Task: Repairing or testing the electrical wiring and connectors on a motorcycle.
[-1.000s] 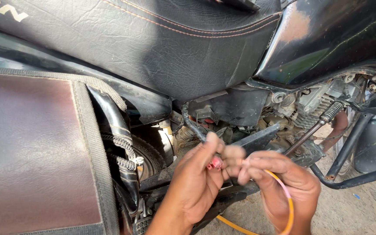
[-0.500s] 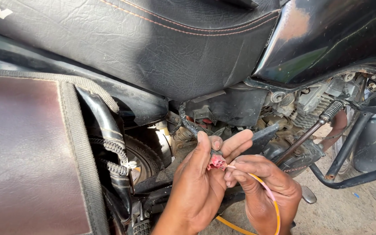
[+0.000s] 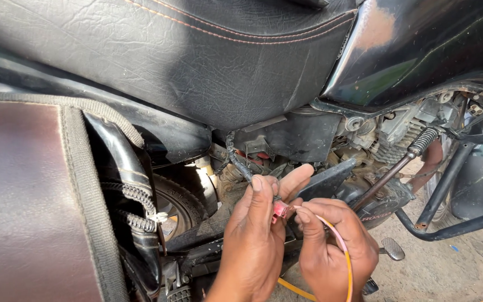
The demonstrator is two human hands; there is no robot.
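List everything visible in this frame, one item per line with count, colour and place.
motorcycle seat: 1, black, cracked, across the top
saddlebag: 1, brown with grey trim, left
rear tyre: 1, black, behind the saddlebag
wire harness: 1, black, hanging under the seat
connector: 1, red, pinched between both hands
wire: 1, pink-orange, running from the connector over the right hand
kick lever: 1, dark metal, right of centre
footpeg: 1, grey, lower right
left hand: 1, on the connector
right hand: 1, holding the wire

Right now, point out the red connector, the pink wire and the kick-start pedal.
red connector [image 3: 280,210], head view, its exposed middle.
pink wire [image 3: 336,237], head view, the bend over the right hand.
kick-start pedal [image 3: 392,249], head view, its tread.
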